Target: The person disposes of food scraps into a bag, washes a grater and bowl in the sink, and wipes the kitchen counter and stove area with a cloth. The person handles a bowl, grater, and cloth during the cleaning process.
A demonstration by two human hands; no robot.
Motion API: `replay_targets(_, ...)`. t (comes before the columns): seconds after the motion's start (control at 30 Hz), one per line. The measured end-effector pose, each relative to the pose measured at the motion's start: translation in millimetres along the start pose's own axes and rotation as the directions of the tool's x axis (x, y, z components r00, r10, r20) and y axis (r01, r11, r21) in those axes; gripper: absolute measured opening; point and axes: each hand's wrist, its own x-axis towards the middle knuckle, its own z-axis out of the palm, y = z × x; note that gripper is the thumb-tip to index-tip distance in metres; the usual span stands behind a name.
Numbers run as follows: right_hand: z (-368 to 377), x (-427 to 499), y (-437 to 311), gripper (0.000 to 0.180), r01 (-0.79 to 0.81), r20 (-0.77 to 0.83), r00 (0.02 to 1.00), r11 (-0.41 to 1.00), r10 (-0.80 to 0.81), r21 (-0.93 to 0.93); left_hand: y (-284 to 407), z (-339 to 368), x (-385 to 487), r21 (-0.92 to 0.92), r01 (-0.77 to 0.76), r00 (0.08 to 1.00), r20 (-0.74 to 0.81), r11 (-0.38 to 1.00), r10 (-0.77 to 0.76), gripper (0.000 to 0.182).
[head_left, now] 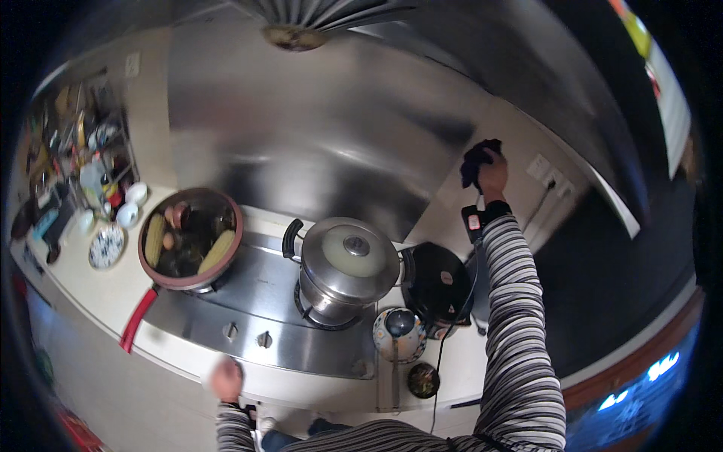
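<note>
Up on the wall at the right, my right hand (493,174) grips a bunched dark cloth (475,161) beside the edge of the stainless steel backsplash (316,113). My left hand (226,379) is over the front edge of the white counter (294,384), below the knobs of the gas stove (254,316). Its fingers look curled, and blur hides whether they hold anything. On the right burner stands a steel pot (333,308) under a lid (350,260) with a glass centre. A red-handled pan (191,282) on the left burner contains corn cobs (217,252) and eggs (168,241) in dark liquid.
Right of the stove are a black lidded appliance (438,282), a ladle (400,323) on a patterned plate (384,344), and a small bowl of food (423,380). A power cord (446,344) crosses the counter. At left are a patterned plate (107,247), white bowls (127,214) and crowded kitchenware.
</note>
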Motion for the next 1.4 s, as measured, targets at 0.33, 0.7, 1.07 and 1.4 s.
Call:
replay_targets(0.33, 69.4, 47.1, -21.5, 0.048, 0.381, -0.088, 0.91, 0.901, -0.405, -0.206, 16.3, -9.7, -0.9, -0.027, 0.086, 0.993, -0.081, 0.996, -0.088, 0.009)
replay_targets(0.7, 139.5, -60.3, 53.5, 0.039, 0.783, 0.456, 0.599, 0.602, -0.658, -0.159, 19.2, -7.2, 5.7, -0.073, 0.123, 0.992, 0.014, 0.99, -0.122, 0.006)
replay_targets(1.07, 225.1, -145.7, 93.2, 0.027, 0.953, 0.825, -0.019, 0.24, -0.565, 0.186, 7.6, -3.9, 1.8, -0.057, 0.244, 0.968, 0.072, 0.968, -0.24, 0.01)
replay_targets(1.4, 227.3, -126.5, 45.0, 0.029, 0.874, 0.76, 0.126, 0.434, -0.638, 0.219, 7.2, -5.6, 0.2, 0.041, 0.195, 0.977, 0.085, 0.98, -0.198, 0.008)
